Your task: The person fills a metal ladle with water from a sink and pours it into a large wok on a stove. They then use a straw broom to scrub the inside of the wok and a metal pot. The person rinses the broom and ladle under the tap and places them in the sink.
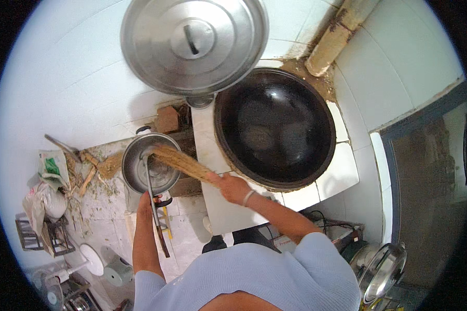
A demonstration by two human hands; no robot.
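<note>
My left hand (147, 202) is closed at the black side handle of a steel pot (131, 175), held to the left of the stove. A long-handled ladle (156, 220) leans in the pot, its shaft crossing over that hand; whether the fingers grip it too, I cannot tell. My right hand (235, 189) is wrapped round the narrow end of a straw brush (187, 164). The brush's spread bristles reach over the pot's rim into it, near the ladle's head. A big black wok (275, 129) sits in the white-tiled stove, beyond my right hand.
A large metal lid (155, 52) leans against the wall behind the wok. Bits of straw and a bristly broom end (109, 165) lie on the floor at left, near bags (49, 199) on a small stool (57, 238). Metal pans (384, 269) stand at lower right.
</note>
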